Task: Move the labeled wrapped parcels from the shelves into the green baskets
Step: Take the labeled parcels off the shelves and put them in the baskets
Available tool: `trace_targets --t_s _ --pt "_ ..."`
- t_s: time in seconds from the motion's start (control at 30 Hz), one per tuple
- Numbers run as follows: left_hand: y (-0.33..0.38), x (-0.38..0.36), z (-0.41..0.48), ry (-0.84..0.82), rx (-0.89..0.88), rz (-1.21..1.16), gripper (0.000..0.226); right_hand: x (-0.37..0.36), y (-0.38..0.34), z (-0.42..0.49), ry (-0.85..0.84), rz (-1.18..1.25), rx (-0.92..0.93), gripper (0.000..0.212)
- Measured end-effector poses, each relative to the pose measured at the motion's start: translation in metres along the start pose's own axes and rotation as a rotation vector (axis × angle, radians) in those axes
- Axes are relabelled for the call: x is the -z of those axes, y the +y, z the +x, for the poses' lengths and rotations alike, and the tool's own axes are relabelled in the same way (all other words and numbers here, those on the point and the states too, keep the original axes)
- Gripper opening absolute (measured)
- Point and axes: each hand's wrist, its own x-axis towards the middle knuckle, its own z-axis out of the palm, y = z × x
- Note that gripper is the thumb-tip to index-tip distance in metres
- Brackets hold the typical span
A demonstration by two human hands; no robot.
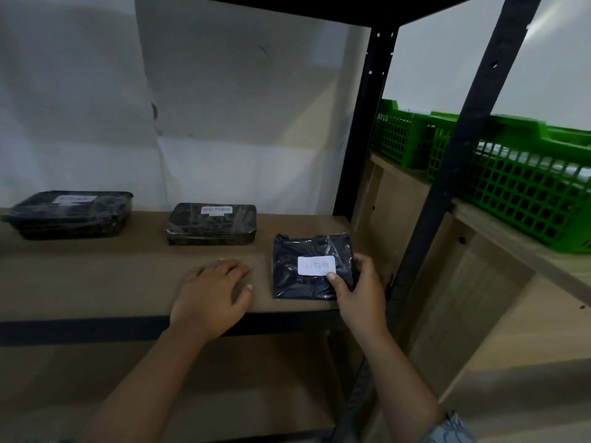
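The shelf board (96,276), brown wood in a black metal frame, carries everything the hands deal with. The two green baskets (527,199) stand up and to the right of the grip, beyond the upright post of the frame and well apart from it. Three dark parcels lie on the board: the far parcel (70,215) and the middle parcel (211,225) are to the left of the grip and further back, both apart from the hands, while the nearest parcel (294,286) is in the grip itself, lying flat near the front right corner of the board. The right hand (358,289) holds this parcel at its right edge: the thumb (334,281) presses on top, just below a corner of the label, and the fingers curl round the side; the parcel does not appear lifted yet. The left hand (211,295) lies flat on the bare board just to the left of the parcel, fingers relaxed, holding nothing. The parcel looks like folded dark cloth inside a clear, glossy, creased film, so it is probably light and soft, it may sag when held by one edge, and the film may be slippery; a hold reaching further under the middle seems safer. Its small white label (316,265) reads RETURN in handwriting.
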Motion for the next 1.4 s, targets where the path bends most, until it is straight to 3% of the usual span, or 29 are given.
trace_targets --t_s 0.13,0.27,0.4,0.5,0.67,0.8,0.97,1.13,1.4 --pt "0.002 0.003 -0.002 -0.006 0.003 -0.02 0.063 -0.005 -0.001 0.003 0.027 -0.195 0.004 0.054" --pt "-0.002 0.007 -0.002 -0.036 -0.025 -0.105 0.049 -0.004 -0.005 0.005 0.009 -0.227 -0.014 0.056" --pt "-0.018 0.02 -0.002 0.008 -0.008 -0.293 0.043 -0.003 -0.008 0.007 0.009 -0.119 -0.046 0.05" --pt "-0.044 0.032 -0.006 0.026 0.049 -0.267 0.045 0.001 -0.017 0.009 0.063 0.022 -0.084 0.045" --pt "-0.097 0.033 -0.018 -0.056 0.2 0.001 0.056 -0.014 -0.045 0.008 0.093 -0.087 0.156 0.031" --pt "-0.103 0.029 -0.023 -0.044 0.212 0.038 0.059 -0.051 -0.082 0.016 -0.068 -0.101 0.287 0.032" --pt "-0.098 0.03 -0.025 -0.023 0.227 0.051 0.066 -0.099 -0.114 0.043 -0.291 -0.093 0.144 0.055" --pt "-0.101 0.028 -0.025 -0.02 0.221 0.026 0.06 -0.128 -0.12 0.069 -0.356 -0.184 -0.059 0.07" --pt "-0.104 0.026 -0.024 0.017 0.214 0.016 0.071 -0.154 -0.116 0.079 -0.421 -0.195 -0.123 0.069"
